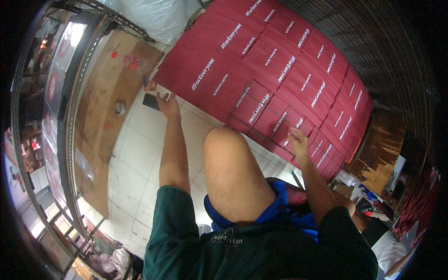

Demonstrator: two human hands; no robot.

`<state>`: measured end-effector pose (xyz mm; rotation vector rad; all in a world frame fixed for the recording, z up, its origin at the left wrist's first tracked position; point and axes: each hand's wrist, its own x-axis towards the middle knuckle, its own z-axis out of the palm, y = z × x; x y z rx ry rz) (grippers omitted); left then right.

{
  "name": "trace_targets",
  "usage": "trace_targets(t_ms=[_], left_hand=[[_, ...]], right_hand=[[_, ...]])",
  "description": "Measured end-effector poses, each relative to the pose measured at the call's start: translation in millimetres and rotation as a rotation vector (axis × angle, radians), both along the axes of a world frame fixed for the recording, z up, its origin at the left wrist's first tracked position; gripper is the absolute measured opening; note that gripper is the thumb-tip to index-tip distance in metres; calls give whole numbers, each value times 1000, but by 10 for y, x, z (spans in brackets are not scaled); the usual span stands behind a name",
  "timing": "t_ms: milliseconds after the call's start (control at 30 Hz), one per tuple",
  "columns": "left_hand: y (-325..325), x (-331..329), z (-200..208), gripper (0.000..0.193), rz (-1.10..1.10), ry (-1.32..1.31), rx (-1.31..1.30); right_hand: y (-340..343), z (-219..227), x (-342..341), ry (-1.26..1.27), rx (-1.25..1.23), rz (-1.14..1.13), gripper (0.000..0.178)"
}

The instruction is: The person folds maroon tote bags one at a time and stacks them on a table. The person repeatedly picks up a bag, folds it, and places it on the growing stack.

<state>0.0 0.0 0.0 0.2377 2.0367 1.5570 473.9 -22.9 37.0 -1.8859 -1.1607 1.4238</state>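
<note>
A large sheet of dark red cloth (242, 60) with rows of white print is spread in front of me, from the middle to the right. My left hand (169, 106) reaches to its near left corner, fingers apart and seemingly empty. Just beyond the fingertips is a small reddish-brown object (150, 86), too blurred to name. A flat dark rectangular piece (150, 101) is beside that hand on the white tiles. Over the cloth's near edge, my right hand (297, 141) has its fingers drawn together; what they hold, if anything, cannot be made out.
A wooden board (108, 88) with red stains stands at the left, beside a metal rack (70, 135). Clear plastic wrapping (158, 18) is heaped at the back. My bent knee (226, 144) is close to the cloth. A worn wooden panel (375, 151) and clutter are at the right.
</note>
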Motion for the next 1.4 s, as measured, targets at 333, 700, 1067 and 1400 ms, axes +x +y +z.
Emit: trace_targets(t_ms=[333,700,1067,1400], left_hand=[[-773,864,349,64,-29,139,16],[-699,1733,2319,48,-521,215,299],[-1332,3913,2699,56,-1912,89,166],[-1124,3614,1704,60,-1867,329,-185]], right_hand=[[-142,194,561,99,165,-37,27],[-378,1322,1815,-55,529,-53,30],[-1527,3948,3371,-615,1103,-579,24],[-2234,4632,4987,-1430,1066,-1126,31]])
